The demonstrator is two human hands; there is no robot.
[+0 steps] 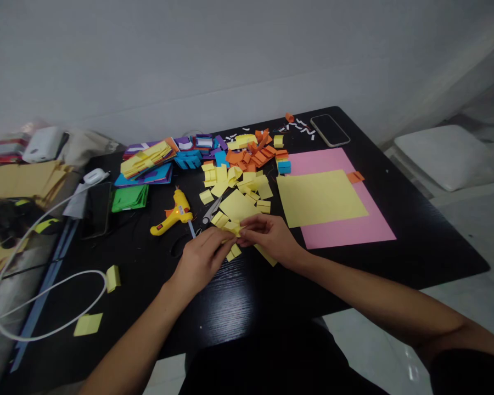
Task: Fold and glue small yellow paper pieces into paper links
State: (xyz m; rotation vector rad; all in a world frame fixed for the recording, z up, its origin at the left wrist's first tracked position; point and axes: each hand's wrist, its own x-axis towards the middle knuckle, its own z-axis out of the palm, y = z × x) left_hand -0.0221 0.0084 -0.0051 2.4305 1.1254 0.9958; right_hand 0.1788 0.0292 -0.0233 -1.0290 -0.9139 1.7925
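Fingertips of my left hand [205, 253] and my right hand [270, 237] meet over the black table, both pinching a small piece of yellow paper [237, 231]. The fingers partly hide its shape. Around it lie folded yellow paper pieces [219, 219] and a larger yellow sheet [239, 204]. Left of these rest grey-handled scissors [211, 211], their lower part hidden behind my left hand. A yellow glue gun [175, 213] with a glue stick lies on its side farther left.
A yellow sheet [323, 197] overlaps a pink sheet [354, 239] on the right, with a phone [330, 130] beyond. Orange folded papers [251, 158] sit at the back, near stacked coloured papers [148, 160]. A white cable [51, 328] loops over the left side.
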